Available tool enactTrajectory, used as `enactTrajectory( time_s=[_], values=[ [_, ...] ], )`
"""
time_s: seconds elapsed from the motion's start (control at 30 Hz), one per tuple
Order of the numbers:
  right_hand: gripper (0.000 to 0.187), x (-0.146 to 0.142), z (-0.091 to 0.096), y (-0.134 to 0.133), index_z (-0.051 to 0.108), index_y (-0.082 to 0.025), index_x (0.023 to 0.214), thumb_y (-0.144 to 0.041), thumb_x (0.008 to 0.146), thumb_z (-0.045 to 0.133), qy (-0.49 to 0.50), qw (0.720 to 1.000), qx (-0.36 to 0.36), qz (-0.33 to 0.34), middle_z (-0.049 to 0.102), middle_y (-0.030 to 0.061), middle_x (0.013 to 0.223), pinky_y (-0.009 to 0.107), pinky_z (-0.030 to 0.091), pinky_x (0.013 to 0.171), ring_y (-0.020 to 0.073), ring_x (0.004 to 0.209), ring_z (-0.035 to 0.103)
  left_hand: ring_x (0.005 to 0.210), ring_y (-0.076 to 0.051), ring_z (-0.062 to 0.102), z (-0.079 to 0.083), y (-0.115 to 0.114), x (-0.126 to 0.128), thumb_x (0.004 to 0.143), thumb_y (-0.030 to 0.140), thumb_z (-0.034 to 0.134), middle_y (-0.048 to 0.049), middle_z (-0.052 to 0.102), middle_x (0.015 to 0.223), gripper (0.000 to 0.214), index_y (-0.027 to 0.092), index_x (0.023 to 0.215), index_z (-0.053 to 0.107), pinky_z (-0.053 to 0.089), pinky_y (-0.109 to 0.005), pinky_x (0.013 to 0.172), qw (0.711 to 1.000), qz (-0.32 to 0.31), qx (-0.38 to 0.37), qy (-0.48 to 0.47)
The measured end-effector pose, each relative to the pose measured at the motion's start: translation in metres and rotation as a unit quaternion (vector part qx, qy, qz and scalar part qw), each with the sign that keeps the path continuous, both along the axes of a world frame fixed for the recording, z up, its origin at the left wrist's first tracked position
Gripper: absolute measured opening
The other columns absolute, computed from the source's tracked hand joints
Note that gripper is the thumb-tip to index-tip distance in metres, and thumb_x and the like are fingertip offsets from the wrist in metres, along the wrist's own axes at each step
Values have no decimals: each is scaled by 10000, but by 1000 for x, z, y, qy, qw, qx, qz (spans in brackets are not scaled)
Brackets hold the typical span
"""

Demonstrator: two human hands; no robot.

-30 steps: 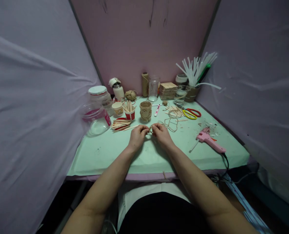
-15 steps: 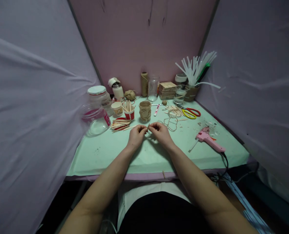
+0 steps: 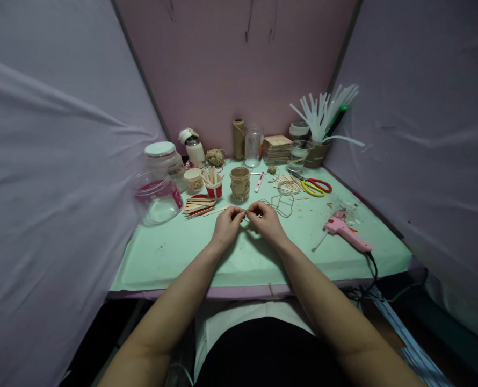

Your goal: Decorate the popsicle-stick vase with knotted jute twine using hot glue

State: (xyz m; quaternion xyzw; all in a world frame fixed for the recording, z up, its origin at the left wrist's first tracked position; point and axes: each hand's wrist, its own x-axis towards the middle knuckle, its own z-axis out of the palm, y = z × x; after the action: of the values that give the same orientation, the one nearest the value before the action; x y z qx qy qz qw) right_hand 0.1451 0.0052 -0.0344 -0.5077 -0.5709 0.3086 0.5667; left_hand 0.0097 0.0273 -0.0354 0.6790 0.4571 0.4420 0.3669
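My left hand [image 3: 226, 224] and my right hand [image 3: 265, 221] meet over the front middle of the table, fingertips nearly touching. Both are closed in a pinch around something tiny and brownish, too small to make out. Just beyond them stands a tan cup [image 3: 239, 184] with twine-like trim around its rim and side. Loose loops of twine [image 3: 281, 204] lie to the right, close behind my right hand. Flat wooden sticks [image 3: 199, 206] lie in a pile left of my left hand.
A pink glue gun [image 3: 349, 232] lies at right, its cord over the edge. Scissors [image 3: 315, 187] lie behind it. Clear jars [image 3: 158, 207] stand at left, a red cup [image 3: 214, 189] of sticks nearby. At the back are a twine spool [image 3: 238, 140] and glue sticks [image 3: 323, 113].
My fingertips have shifted slightly, and the small bit sticking up between them shows less now. The things on the table have stayed put.
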Motion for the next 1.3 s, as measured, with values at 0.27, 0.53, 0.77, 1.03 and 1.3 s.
enactTrajectory(
  time_s=[0.27,0.53,0.77,1.03,1.3],
  values=[
    [64,1,0,0,571,-195,684,-252,712,572,-5,1000,1,7,561,-30,649,255,394,607,125,620,493,728,-146,563,-1,0,0,774,213,588,-18,646,760,66,166,764,633,409,-258,705,1000,-5,2,0],
    [153,0,-2,1,570,-191,671,-330,703,626,113,990,-77,26,521,-36,605,243,346,518,108,543,439,704,-149,560,-4,3,-1,770,232,592,-21,645,729,88,165,735,637,411,-266,694,1000,-21,-5,12],
    [136,-5,-8,4,565,-174,598,-248,565,674,326,929,-158,79,452,-52,523,207,265,421,69,468,362,706,-159,555,0,0,-1,775,182,545,-21,648,723,110,177,719,639,408,-273,695,995,-15,46,87],
    [140,0,-5,3,582,-172,619,-281,628,668,246,960,-130,32,474,-48,517,219,284,457,73,476,379,683,-149,564,-5,2,-1,753,267,597,-20,651,712,121,157,733,643,413,-271,668,999,-20,-26,3],
    [156,3,-8,4,592,-194,834,-189,680,568,28,1000,-12,4,588,-3,773,252,408,585,131,656,520,625,-126,545,-1,3,0,671,294,687,-22,642,679,174,134,740,672,403,-259,629,985,-20,-116,-126]
  ],
)
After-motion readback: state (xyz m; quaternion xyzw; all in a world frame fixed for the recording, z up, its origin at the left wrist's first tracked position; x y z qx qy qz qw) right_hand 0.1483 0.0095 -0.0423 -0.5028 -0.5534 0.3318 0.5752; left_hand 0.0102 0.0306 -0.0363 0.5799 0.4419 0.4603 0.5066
